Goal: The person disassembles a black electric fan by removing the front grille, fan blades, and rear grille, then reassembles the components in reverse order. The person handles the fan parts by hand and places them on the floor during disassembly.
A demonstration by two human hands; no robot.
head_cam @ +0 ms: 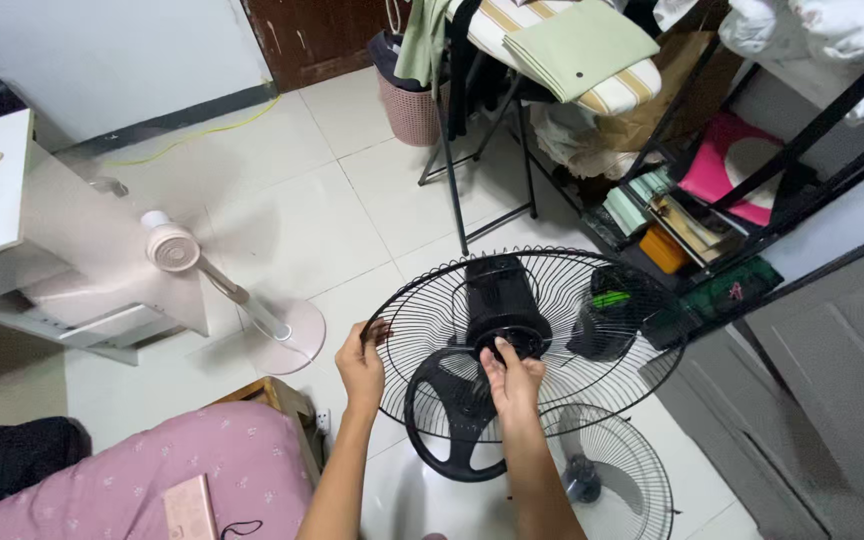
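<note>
I have my left hand (360, 365) pinched on the left rim of the black wire fan guard (552, 300), fingers closed on the outer ring, while my right hand (512, 378) is bunched at the hub with its fingertips together on the round black nut (518, 343) at the centre. To my eye the work here is turning that nut, so the sensible way is to keep the left hand firm on the rim so the guard cannot spin, press the fingertips evenly around the nut, and turn it square to the motor housing (497, 290) rather than at a slant. The guard is held upright above the white tiled floor (282, 200), just in front of me, its thin wires fanning out from the hub to the rim. Behind it sits the round black fan base (444, 415), and a second wire guard (617, 470) lies on the floor lower right. A pink standing fan (174, 248) runs well off to the left, a pink flowered bedcover (152, 470) is at lower left, and cluttered black shelves (712, 200) stand to the right.
</note>
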